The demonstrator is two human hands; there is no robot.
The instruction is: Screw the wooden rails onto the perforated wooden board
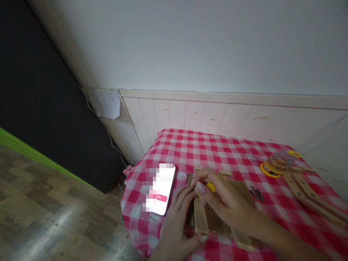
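Observation:
My right hand (217,194) is closed around a yellow screwdriver (210,187), mostly hidden by the fingers, over a light wooden slat (200,217). Against the slat's left side lies my left hand (176,221), gripping it with the fingertips near the screwdriver and the thumb at the near end. Under the slat is a darker wooden board (214,219) with small holes. A second slat (241,239) lies across the board, partly covered by my right forearm. Several dark screws (257,194) are piled just right of the board.
A lit phone (161,190) lies left of my hands. To the right are a clear barrel-shaped case (281,161) with yellow ends and curved wooden pieces (306,190) with holes. The checked tablecloth (217,148) reaches the white panelled wall (195,116).

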